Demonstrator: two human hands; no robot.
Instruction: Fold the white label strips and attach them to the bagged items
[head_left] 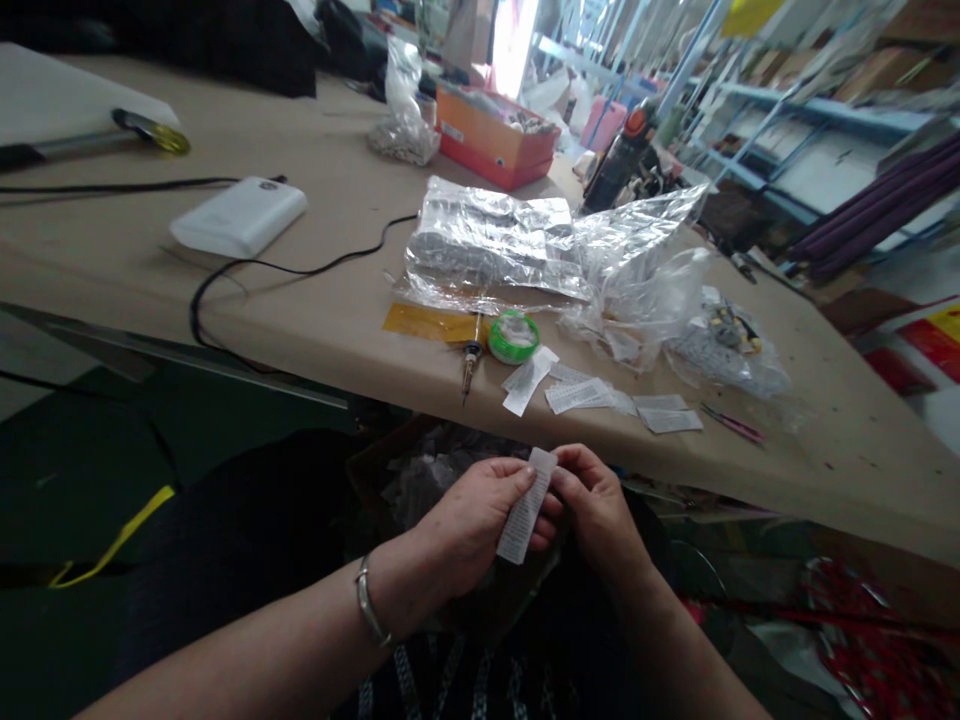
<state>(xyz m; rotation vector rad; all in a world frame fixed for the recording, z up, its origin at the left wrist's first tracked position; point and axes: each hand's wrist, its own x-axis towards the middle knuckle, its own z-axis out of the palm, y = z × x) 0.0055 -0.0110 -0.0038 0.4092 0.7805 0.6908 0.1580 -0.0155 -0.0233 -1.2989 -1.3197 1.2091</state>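
A narrow white printed label (523, 520) lies across the fingers of my left hand (472, 515), pinned there by the thumb. At the label's upper right edge, my right hand (600, 505) has thumb and forefinger pinched together; whether they grip the label or something small beside it, I cannot make out. Both hands are above my lap, just below the table edge. Several similar printed labels (581, 394) lie loose near that edge. Left of them are a green-rimmed round container (514, 337) and a soldering iron (471, 365) with its tip over the edge.
Clear plastic bags (637, 290) and a silvery wrapped bundle (487, 240) lie on the table (330, 330). Pink-handled tweezers (733, 424) rest at the right. A white power bank (240, 217), a black cable (300, 270) and an orange box (491, 140) are farther back.
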